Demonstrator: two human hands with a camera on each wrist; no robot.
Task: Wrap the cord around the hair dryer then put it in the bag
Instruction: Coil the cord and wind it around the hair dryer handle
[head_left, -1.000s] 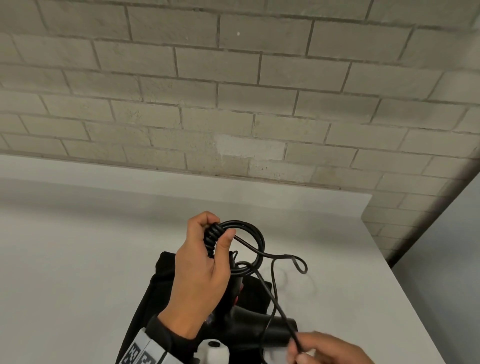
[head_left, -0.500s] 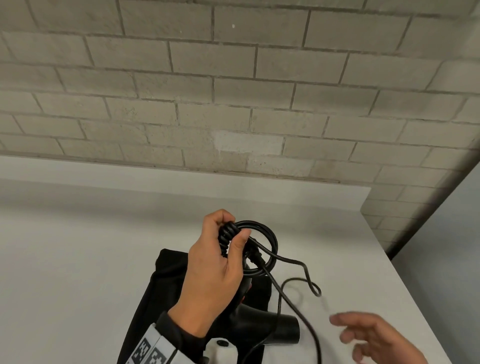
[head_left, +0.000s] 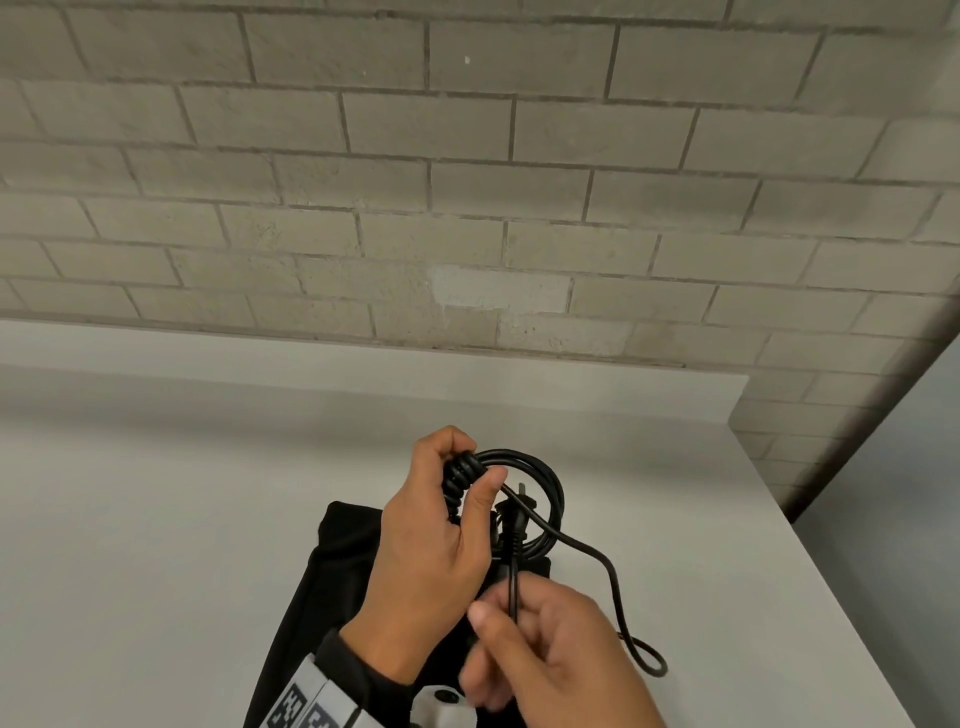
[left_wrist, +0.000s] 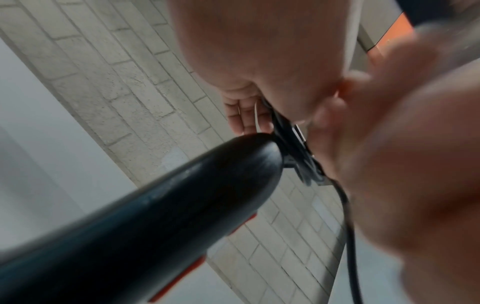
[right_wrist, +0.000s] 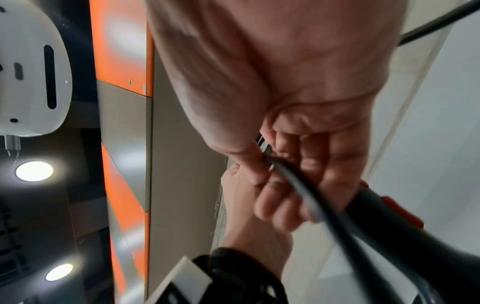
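Head view: right hand (head_left: 558, 654) pinches cord (head_left: 540, 467).

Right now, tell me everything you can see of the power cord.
The cord is thin, black and rubbery-looking. Several turns sit bunched under the left hand, and one wide loop stands out to its right. The plug points up inside that loop. The right hand pinches the strand just below the plug. A loose tail curls onto the white table.

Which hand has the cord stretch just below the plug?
The right hand, low in the head view, pinches the cord under the plug. The left hand grips the wound coils on the hair dryer handle instead.
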